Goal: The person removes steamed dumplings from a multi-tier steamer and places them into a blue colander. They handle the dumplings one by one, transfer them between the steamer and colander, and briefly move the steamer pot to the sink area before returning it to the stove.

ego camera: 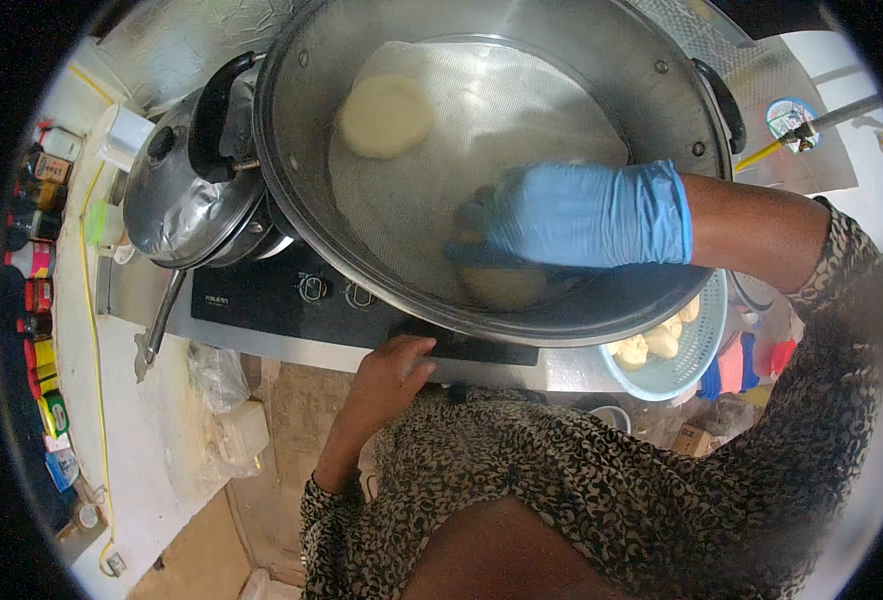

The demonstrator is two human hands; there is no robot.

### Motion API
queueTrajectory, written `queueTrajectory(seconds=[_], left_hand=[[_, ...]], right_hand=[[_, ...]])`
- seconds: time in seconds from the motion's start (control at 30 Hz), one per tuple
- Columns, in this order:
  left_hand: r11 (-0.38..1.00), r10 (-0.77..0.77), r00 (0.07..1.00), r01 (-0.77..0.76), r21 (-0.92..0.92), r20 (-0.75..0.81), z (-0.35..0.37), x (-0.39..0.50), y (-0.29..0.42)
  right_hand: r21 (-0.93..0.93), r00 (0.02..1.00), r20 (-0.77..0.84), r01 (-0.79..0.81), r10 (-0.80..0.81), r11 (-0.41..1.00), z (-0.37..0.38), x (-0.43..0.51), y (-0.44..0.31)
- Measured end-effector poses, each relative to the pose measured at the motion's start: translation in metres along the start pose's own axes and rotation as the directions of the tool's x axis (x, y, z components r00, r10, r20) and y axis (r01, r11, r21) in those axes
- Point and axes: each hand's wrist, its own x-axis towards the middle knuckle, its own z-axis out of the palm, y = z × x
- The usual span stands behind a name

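A large metal pot [659, 112] stands on the stove, with a white mesh liner [441, 172] spread across its inside. One pale, flattened dough round [387, 117] lies at the liner's far left. My right hand [569, 214], in a blue glove, reaches into the pot from the right. Its fingers are blurred and partly hidden, just over a second dough round [503, 286] near the front wall; whether they grip it is unclear. My bare left hand [396, 375] is at the counter's front edge below the pot, fingers apart and nothing in it.
A blue plastic basket [711, 360] with several dough pieces [663, 343] is right of the pot, partly under its rim. A lidded pan [194, 195] stands at left, its handle [165, 319] jutting forward over the counter. Stove knobs [312, 288] face me. Bottles and packets line the far left.
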Motion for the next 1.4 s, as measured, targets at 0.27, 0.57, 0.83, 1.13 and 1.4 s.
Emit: queueTrajectory(seconds=[0.27,0.57,0.83,1.13,1.4], left_hand=[[0.999,0.04,0.999,-0.041,-0.025,-0.032,0.011,-0.004,-0.001],[0.998,0.0,1.0,-0.001,-0.055,-0.015,0.016,-0.005,0.006],[1.0,0.011,0.997,-0.011,0.003,0.083,0.024,-0.001,0.027],[0.993,0.105,0.986,-0.111,0.037,0.132,0.041,0.011,0.042],[0.996,0.059,0.974,-0.074,0.058,0.218,0.088,0.036,0.048]], right_hand=[[0.226,0.994,-0.104,0.054,-0.032,0.973,0.002,-0.01,0.003],[0.904,0.905,0.087,-0.247,0.416,0.349,-0.026,-0.053,0.048],[0.958,0.684,-0.126,-0.103,0.718,0.266,-0.049,-0.12,0.043],[0.827,0.362,-0.174,0.559,0.916,-0.064,-0.027,-0.2,0.028],[0.501,0.209,-0.012,0.848,0.978,-0.175,0.172,-0.255,-0.055]])
